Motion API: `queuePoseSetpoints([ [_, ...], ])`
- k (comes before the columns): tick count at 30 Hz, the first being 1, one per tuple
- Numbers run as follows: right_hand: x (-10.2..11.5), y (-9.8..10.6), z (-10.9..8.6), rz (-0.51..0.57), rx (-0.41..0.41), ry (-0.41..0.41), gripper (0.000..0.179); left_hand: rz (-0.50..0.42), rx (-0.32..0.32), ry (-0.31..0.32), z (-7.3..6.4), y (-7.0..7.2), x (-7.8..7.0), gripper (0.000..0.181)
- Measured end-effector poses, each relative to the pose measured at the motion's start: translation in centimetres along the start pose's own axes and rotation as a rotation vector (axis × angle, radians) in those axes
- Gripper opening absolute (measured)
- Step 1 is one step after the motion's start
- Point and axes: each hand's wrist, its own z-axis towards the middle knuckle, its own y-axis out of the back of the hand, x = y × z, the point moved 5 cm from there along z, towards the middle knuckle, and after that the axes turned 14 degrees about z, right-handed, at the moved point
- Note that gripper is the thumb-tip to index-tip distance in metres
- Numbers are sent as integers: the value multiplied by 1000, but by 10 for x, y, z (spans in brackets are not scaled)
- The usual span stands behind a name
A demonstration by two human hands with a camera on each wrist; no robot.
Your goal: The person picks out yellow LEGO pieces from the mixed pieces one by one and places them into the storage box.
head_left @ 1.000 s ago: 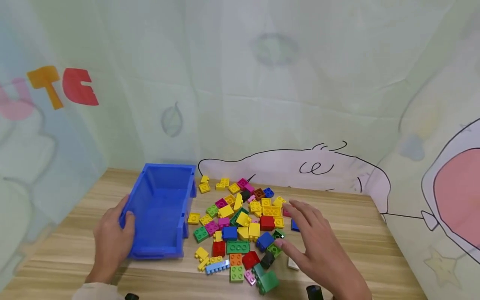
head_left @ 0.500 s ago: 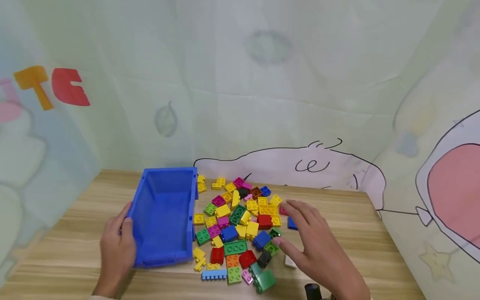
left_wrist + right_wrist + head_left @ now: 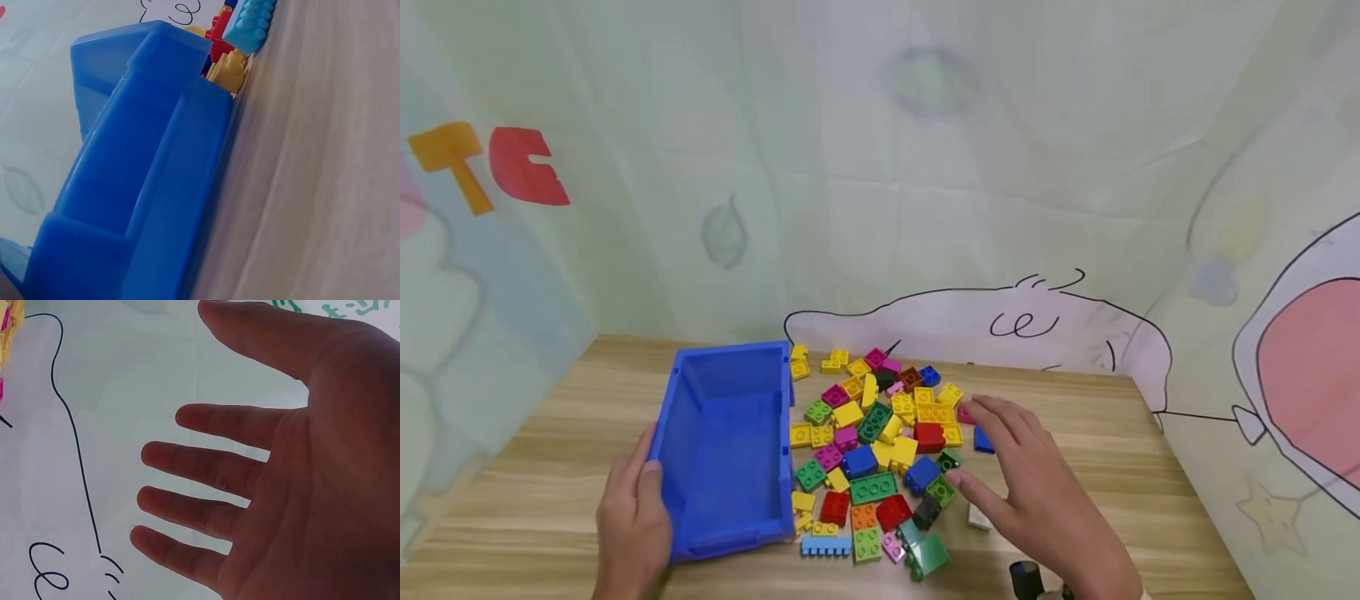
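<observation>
A blue plastic bin (image 3: 722, 467) with nothing in it stands on the left of the wooden table. My left hand (image 3: 634, 517) grips its left wall, thumb over the rim and fingers on the outer side. To the bin's right lies a loose spread of toy building bricks, among them a green brick (image 3: 874, 488), a red brick (image 3: 929, 437) and a light blue brick (image 3: 826, 546). My right hand (image 3: 1037, 492) hovers at the right side of the bricks, fingers spread and holding nothing; the right wrist view shows its bare palm (image 3: 300, 506).
A printed cloth backdrop (image 3: 880, 183) rises behind the table (image 3: 1075, 417) and along both sides. Beside the right hand lie a white brick (image 3: 979, 517) and a blue brick (image 3: 983, 439). In the left wrist view, bricks sit close against the bin's end.
My left hand has shifted the bin toward me and slightly right, so its right side now sits against the nearest bricks. The right hand stays nearly in place.
</observation>
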Motion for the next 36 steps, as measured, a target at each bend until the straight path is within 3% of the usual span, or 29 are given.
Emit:
queuePoseSetpoints([
  [15, 4, -5, 1, -16, 4, 0, 68, -16, -3, 3, -14, 6, 4, 45],
  [20, 11, -14, 6, 0, 11, 29, 65, -82, 23, -27, -14, 8, 0, 46],
  [26, 23, -34, 20, 127, 30, 115, 52, -110, -2, -69, -13, 7, -5, 46],
  [36, 40, -64, 64, 196, 93, 311, 38, -94, -13, -48, -13, 8, -4, 45],
])
